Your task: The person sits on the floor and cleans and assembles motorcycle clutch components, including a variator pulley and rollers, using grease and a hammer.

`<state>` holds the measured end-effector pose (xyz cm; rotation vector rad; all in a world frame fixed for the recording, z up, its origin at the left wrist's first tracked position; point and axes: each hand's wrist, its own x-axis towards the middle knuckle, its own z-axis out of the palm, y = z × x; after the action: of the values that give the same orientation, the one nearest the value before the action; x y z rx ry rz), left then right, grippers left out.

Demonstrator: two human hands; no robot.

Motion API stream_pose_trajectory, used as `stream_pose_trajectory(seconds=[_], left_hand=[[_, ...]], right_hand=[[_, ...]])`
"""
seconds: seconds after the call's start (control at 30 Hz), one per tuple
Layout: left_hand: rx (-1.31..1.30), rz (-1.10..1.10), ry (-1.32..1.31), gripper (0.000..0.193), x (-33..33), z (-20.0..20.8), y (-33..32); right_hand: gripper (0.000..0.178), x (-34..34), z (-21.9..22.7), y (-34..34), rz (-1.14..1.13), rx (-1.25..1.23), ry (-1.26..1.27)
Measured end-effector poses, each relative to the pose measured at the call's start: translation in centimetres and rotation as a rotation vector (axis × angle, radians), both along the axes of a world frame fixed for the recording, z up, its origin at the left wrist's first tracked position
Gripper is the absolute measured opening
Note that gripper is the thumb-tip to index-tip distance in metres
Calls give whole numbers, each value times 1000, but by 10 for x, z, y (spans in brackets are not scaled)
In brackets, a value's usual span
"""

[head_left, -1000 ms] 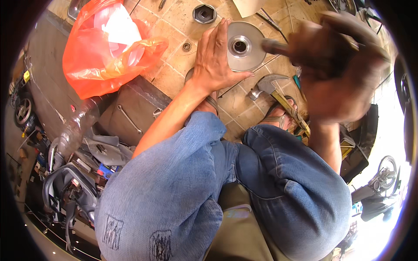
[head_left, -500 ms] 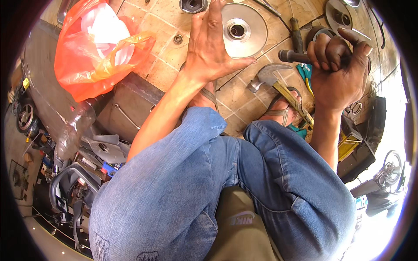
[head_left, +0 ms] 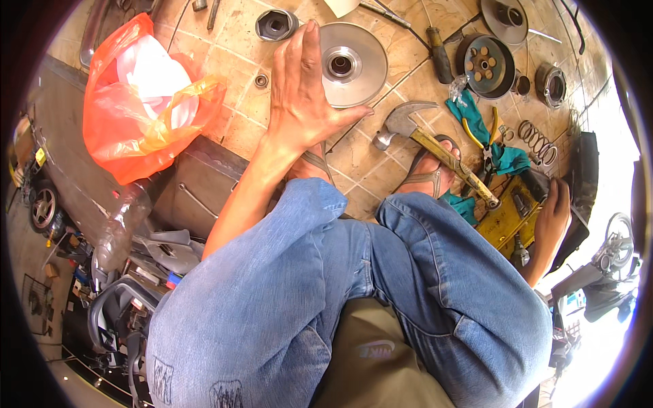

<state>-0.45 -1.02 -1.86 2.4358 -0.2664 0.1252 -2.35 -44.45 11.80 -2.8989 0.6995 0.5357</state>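
Reaching down now with the right hand [head_left: 556, 216] to the yellow toolbox [head_left: 500, 230], rather than holding a dark metal bar aloft beside the metal pulley disc [head_left: 360, 66] as earlier; cannot tell whether gripping the dark object [head_left: 534, 184] there or merely touching. Holding the left hand [head_left: 298, 109] spread at the left edge of the disc, with fingers straight and thumb stretched wide, closed on nothing. See the disc face up on the tiled floor [head_left: 230, 73], between the large hexagonal socket [head_left: 277, 26] and the claw hammer [head_left: 445, 153]. Expect, judging by the bare metal, a heavy, stiff piece, slippery across its smooth face; best to take hold at opposite points of the rim.
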Motion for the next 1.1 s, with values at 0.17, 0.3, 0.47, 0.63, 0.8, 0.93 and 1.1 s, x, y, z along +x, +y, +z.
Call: stream_pose_trajectory(seconds=[0.17,0.3,0.47,0.63,0.8,0.93,1.1], left_hand=[[53,-27,53,154,5,7,2],[110,-54,37,153,8,9,-5],[214,-65,93,145,15,14,-21],[-474,241,349,130,4,21,-7],[-962,236,749,143,-1,42,-9],[-181,-155,277,136,-4,28,-34],[20,-170,160,127,-21,23,-28]], right_hand=[[45,-100,-28,-126,-260,-158,-63],[49,-171,-54,-160,-330,-189,-170],[40,-166,-43,-127,-249,-218,-318],[35,-72,-43,-42,74,342,-330],[53,-47,-74,-9,168,213,182],[40,-70,-122,-59,215,191,130],[32,-48,-108,-37,110,281,80]])
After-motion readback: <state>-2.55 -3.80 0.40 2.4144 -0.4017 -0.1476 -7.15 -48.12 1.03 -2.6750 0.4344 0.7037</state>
